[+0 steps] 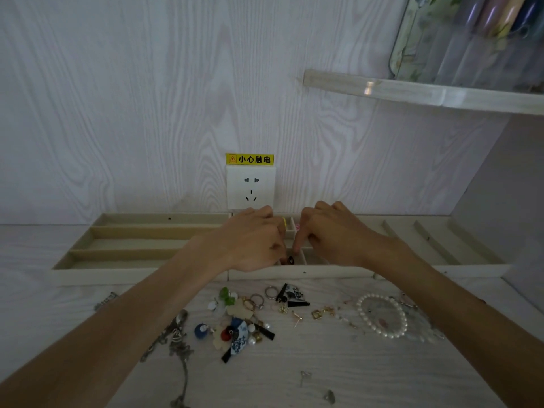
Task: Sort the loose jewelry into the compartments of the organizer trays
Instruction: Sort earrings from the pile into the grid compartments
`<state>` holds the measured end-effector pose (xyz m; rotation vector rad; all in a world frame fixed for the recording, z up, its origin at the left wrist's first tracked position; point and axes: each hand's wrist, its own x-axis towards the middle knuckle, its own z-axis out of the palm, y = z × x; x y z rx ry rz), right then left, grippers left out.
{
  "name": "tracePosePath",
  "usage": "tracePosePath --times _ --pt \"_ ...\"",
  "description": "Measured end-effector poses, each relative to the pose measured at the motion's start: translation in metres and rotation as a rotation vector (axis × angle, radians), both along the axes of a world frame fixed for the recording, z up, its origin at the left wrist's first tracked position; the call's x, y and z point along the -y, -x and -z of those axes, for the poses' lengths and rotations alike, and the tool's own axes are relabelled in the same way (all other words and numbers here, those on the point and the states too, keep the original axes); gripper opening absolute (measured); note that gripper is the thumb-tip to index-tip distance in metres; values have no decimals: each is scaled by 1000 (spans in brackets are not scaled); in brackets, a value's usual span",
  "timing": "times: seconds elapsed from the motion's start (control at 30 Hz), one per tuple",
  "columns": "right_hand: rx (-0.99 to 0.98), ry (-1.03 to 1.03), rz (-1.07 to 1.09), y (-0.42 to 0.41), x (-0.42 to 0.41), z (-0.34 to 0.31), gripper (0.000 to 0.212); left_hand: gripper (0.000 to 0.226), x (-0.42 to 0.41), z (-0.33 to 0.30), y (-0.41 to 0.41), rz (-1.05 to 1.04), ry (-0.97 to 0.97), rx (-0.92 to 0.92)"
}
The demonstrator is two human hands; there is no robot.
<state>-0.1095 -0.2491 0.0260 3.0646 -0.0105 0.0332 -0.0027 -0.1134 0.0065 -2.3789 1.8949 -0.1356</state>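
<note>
Overhead, shelf [426, 94]; below, pale desk [338, 363].

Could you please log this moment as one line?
left hand: over middle tray | right hand: same | bracelet: unsorted | grips: unclear

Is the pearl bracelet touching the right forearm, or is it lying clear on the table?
Cannot tell. In the head view the right forearm passes over the pearl bracelet's far edge, hiding whether they meet.

White wall socket [250, 188] at centre frame, yellow warning label [249, 159] touching its top edge, pale shelf [424, 91] upper right, clear tubes [482, 39] standing on it
</note>
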Motion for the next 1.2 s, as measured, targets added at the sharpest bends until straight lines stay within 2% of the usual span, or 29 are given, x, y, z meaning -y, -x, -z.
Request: tracePosePath --times 0.27,0.57,0.87,1.0,1.2 --pt "-16 -14 -16 -6 -3 9 21 34 -1 -2 0 -17 -23 -21" --pt "71 68 -21 -14 -7 13 17 34 -2 -3 0 8 -21 -30" --pt "20 144 -6 -15 -8 8 19 35 -4 -4 -1 10 6 -49" --pt "-2 89 21 -9 -3 -5 19 35 -5 -6 -5 -1 39 -70" --pt "-25 34 34 -4 1 -6 39 34 0 -4 -2 16 38 -41"
